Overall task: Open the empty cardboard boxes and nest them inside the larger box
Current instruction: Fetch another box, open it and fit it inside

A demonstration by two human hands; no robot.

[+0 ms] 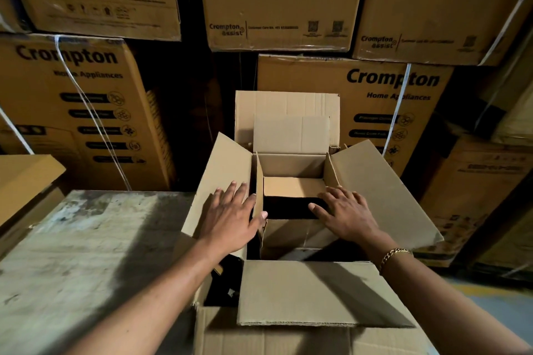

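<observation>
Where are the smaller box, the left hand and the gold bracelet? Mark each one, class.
smaller box (291, 166): head view, on its far inner wall.
left hand (230, 215): head view, on the back of the hand.
gold bracelet (389, 255): head view, on its chain links.

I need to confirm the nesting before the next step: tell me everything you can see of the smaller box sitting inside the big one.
The smaller box is plain brown corrugated cardboard, unprinted, standing upright inside the larger box with its top open. Its far flap stands up, and the left and right flaps rise at the sides. Its inside is partly in deep shadow. The left hand has its thumb at the left flap's edge; the right hand lies flat by its right rim.
</observation>
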